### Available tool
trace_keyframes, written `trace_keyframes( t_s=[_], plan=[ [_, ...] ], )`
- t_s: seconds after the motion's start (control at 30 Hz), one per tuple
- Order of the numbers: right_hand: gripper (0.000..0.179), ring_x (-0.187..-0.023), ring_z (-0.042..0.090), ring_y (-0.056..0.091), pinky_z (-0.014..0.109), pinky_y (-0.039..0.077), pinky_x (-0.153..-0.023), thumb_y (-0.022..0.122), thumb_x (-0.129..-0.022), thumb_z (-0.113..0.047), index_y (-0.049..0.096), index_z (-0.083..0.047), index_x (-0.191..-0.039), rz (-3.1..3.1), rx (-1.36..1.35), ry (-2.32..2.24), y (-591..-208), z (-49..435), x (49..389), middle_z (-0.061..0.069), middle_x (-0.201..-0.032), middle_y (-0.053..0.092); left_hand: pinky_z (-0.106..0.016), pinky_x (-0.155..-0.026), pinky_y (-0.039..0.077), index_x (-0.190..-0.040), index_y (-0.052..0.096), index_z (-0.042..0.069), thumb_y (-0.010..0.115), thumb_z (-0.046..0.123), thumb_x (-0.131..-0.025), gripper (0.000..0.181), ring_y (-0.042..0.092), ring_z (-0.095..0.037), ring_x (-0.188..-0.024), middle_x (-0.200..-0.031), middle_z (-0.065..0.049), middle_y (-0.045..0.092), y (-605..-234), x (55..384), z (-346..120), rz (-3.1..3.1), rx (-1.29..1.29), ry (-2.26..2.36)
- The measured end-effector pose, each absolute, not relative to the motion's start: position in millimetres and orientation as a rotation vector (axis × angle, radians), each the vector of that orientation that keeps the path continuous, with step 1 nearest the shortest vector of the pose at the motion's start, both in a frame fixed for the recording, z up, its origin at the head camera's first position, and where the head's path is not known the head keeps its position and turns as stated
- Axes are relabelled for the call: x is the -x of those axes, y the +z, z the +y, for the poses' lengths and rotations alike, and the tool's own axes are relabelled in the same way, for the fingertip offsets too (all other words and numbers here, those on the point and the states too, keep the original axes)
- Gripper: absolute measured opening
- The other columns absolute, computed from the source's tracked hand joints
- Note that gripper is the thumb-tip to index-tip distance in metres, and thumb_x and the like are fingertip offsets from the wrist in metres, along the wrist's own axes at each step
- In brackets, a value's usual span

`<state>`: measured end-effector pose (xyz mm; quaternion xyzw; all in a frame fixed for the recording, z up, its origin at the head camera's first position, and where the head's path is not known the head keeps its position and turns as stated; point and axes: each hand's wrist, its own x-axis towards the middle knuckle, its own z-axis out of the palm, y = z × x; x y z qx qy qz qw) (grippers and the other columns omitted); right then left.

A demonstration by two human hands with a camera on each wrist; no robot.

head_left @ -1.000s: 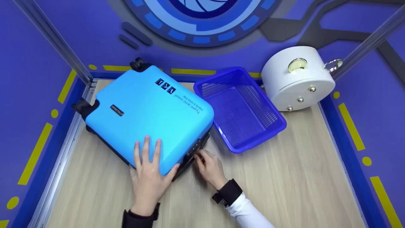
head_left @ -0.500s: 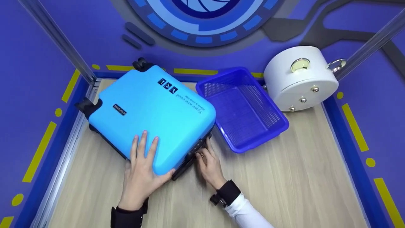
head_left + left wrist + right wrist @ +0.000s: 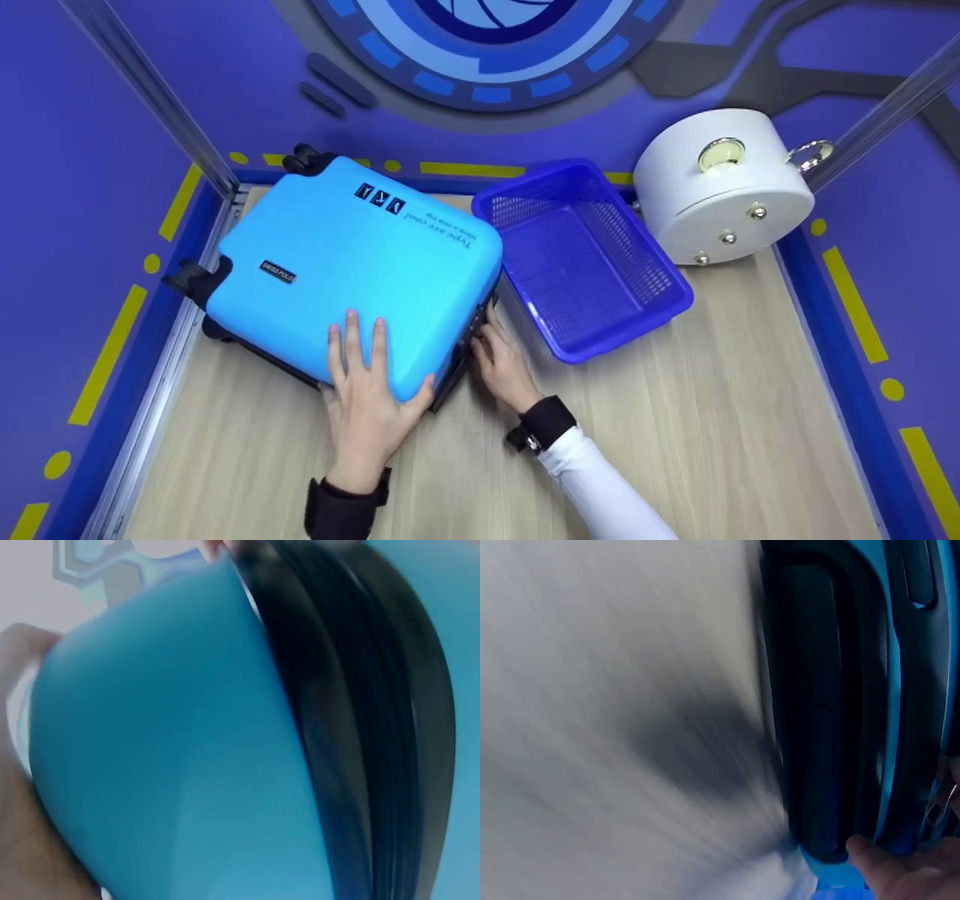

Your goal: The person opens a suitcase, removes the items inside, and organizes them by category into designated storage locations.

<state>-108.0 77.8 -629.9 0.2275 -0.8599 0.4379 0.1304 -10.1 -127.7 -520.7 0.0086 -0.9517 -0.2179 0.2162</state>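
A bright blue hard-shell suitcase lies flat on the wood-look tabletop, its black wheels towards the back left. My left hand rests on its near corner, fingers straight over the lid and thumb at the edge. At the suitcase's right side, my right hand has its fingers curled against the black trim. In the right wrist view a small metal zipper pull shows at those fingers, apparently pinched, while one fingertip touches a black handle panel. The left wrist view shows the blurred shell and black seam.
A blue plastic basket stands close to the suitcase's right side. Behind it to the right is a white drum-shaped case with metal rings and studs. Blue patterned walls enclose the tabletop at the back and both sides.
The suitcase has turned a little counter-clockwise, its near corner swinging right. My right hand has moved slightly farther back along the side. My left hand shifted left, then right, staying on the lid.
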Motion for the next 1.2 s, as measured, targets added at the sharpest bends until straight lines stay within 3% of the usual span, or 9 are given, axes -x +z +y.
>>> trace_keyframes(
  t_s=[0.2,0.37,0.67,0.83,1.1,1.2],
  plan=[
    [0.007,-0.137,0.052,0.047,0.060,0.041,-0.111,0.060,-0.099,0.004,0.064,0.003,-0.105,-2.524,-0.606,1.272,-626.9,84.3,118.0,0.032,-0.155,0.042,-0.089,-0.082,0.038,-0.159,0.041,0.006,0.076,0.056,-0.083,0.097,0.012,-0.046,-0.155,-0.170,-0.021,0.019,-522.4,18.2,-107.3,-2.636,-0.121,-0.611],
    [0.005,-0.132,0.048,0.055,0.055,0.046,-0.108,0.062,-0.099,0.003,0.065,0.001,-0.103,-2.505,-0.617,1.227,-624.5,83.7,109.8,0.032,-0.152,0.047,-0.088,-0.079,0.041,-0.160,0.039,0.007,0.075,0.059,-0.084,0.099,0.011,-0.046,-0.156,-0.171,-0.020,0.017,-520.2,17.6,-108.1,-2.669,-0.114,-0.592],
    [0.006,-0.119,0.040,0.066,0.047,0.054,-0.100,0.068,-0.097,-0.001,0.066,-0.004,-0.102,-2.449,-0.718,1.204,-626.7,73.2,74.4,0.035,-0.145,0.052,-0.066,-0.068,0.057,-0.163,0.034,0.014,0.075,0.071,-0.081,0.109,0.012,-0.044,-0.157,-0.173,-0.016,0.013,-513.7,9.6,-139.7,-2.801,0.097,-0.543],
    [0.006,-0.115,0.036,0.069,0.044,0.056,-0.098,0.068,-0.098,-0.003,0.067,-0.005,-0.103,-2.450,-0.732,1.216,-626.9,65.7,55.5,0.036,-0.144,0.053,-0.057,-0.066,0.058,-0.162,0.039,0.019,0.087,0.067,-0.070,0.114,0.020,-0.039,-0.156,-0.172,-0.011,0.021,-513.1,6.1,-161.4,-2.778,0.225,-0.544],
    [0.006,-0.113,0.034,0.071,0.039,0.057,-0.096,0.069,-0.098,-0.007,0.068,-0.006,-0.103,-2.475,-0.794,1.178,-627.1,59.9,34.1,0.035,-0.145,0.052,-0.056,-0.081,0.039,-0.159,0.044,0.025,0.098,0.061,-0.052,0.125,0.032,-0.035,-0.151,-0.168,-0.006,0.033,-507.5,8.4,-182.1,-2.746,0.327,-0.469],
    [0.006,-0.113,0.033,0.071,0.038,0.057,-0.096,0.070,-0.098,-0.007,0.068,-0.006,-0.103,-2.466,-0.806,1.175,-627.0,59.9,30.6,0.035,-0.145,0.052,-0.062,-0.096,0.034,-0.158,0.046,0.023,0.099,0.058,-0.050,0.126,0.032,-0.035,-0.151,-0.167,-0.007,0.035,-506.2,11.5,-188.1,-2.734,0.351,-0.485]
  ],
)
